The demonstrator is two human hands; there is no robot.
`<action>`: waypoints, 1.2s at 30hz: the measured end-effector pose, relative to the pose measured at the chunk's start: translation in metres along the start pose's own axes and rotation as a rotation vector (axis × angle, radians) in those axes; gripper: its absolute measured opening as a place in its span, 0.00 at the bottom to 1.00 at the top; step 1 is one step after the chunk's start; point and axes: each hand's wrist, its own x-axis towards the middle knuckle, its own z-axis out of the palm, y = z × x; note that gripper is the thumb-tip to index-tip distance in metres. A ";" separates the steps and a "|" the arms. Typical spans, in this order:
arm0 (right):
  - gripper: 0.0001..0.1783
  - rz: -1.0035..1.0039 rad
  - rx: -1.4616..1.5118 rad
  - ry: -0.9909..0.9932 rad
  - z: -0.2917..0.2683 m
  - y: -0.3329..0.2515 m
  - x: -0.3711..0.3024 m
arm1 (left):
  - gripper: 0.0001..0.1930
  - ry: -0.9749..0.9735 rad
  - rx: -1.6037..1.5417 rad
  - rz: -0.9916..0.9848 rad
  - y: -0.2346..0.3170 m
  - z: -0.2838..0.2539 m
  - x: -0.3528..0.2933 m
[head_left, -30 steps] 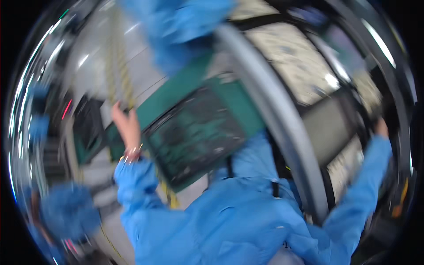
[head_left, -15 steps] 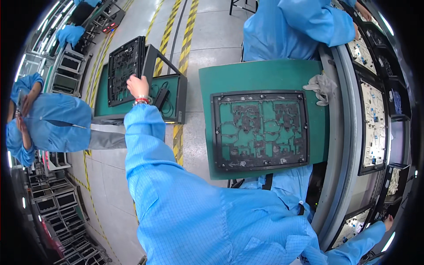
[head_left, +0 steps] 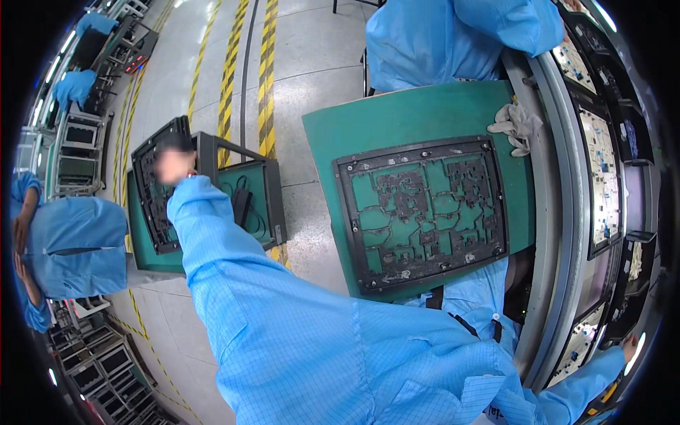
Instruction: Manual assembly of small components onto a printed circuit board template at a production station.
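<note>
My left arm reaches out to the far left. Its hand [head_left: 176,164] is blurred, so its fingers do not show; it is at the top edge of black solder-pallet frames [head_left: 152,205] standing tilted in a green-lined cart [head_left: 275,205]. A similar black pallet [head_left: 425,284], with a cut-out pattern and screws around its rim, lies flat on the green board [head_left: 322,138] before me. My right arm stretches to the lower right. Its hand [head_left: 630,347] is beside the dark parts bins, small near the picture's rim; its fingers cannot be made out.
A conveyor rail [head_left: 549,212] runs along the right, with white circuit boards [head_left: 598,177] in black frames and parts bins [head_left: 630,134] beyond. A white glove [head_left: 516,129] lies on the board's corner. One co-worker [head_left: 432,42] sits ahead; another [head_left: 74,241] stands left. A black adapter [head_left: 242,202] lies in the cart.
The view has turned, so the cart and its pallets appear lower and farther left. My left hand stays at the standing pallets, now near their top. The flat pallet looks slightly rotated.
</note>
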 end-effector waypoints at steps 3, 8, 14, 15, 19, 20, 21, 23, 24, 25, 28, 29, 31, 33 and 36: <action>0.19 -0.150 -0.141 0.079 -0.031 0.027 -0.007 | 0.36 -0.081 0.060 -0.034 0.002 -0.001 -0.029; 0.21 -0.004 0.376 -0.019 -0.006 0.017 -0.036 | 0.28 0.082 0.295 0.121 -0.026 -0.023 -0.077; 0.17 -0.091 0.699 0.077 0.030 -0.161 -0.216 | 0.25 0.099 0.024 0.262 -0.114 -0.035 -0.095; 0.17 -0.173 0.749 0.093 0.029 -0.176 -0.228 | 0.25 0.111 -0.030 0.282 -0.135 -0.034 -0.102; 0.15 -0.325 0.746 0.051 0.035 -0.189 -0.247 | 0.22 0.369 -0.287 0.551 -0.183 -0.119 -0.119; 0.14 -0.288 0.772 -0.009 0.037 -0.190 -0.257 | 0.24 0.392 -0.292 0.570 -0.195 -0.128 -0.111; 0.13 -0.258 0.801 -0.066 0.037 -0.192 -0.270 | 0.25 0.415 -0.301 0.584 -0.199 -0.136 -0.110; 0.10 -0.288 0.778 -0.206 0.039 -0.204 -0.307 | 0.27 0.365 -0.345 0.606 -0.166 -0.199 -0.175; 0.10 -0.286 0.828 -0.240 0.039 -0.205 -0.320 | 0.28 0.369 -0.511 0.715 -0.143 -0.228 -0.214; 0.10 -0.286 0.882 -0.275 0.042 -0.204 -0.331 | 0.29 0.373 -0.674 0.822 -0.124 -0.248 -0.242; 0.08 -0.388 0.715 -0.233 0.043 -0.205 -0.353 | 0.24 0.447 -0.706 0.954 -0.082 -0.276 -0.282; 0.07 -0.540 0.572 -0.291 0.073 -0.243 -0.349 | 0.24 0.447 -0.648 0.890 -0.094 -0.273 -0.288; 0.06 -0.508 0.563 -0.186 0.059 -0.196 -0.359 | 0.21 0.366 -0.758 1.002 -0.044 -0.309 -0.343; 0.07 -0.564 0.531 -0.169 0.067 -0.192 -0.358 | 0.20 0.428 -0.850 1.120 -0.035 -0.304 -0.343; 0.08 -0.459 0.584 -0.271 0.063 -0.200 -0.363 | 0.17 0.179 -0.830 1.172 -0.009 -0.317 -0.437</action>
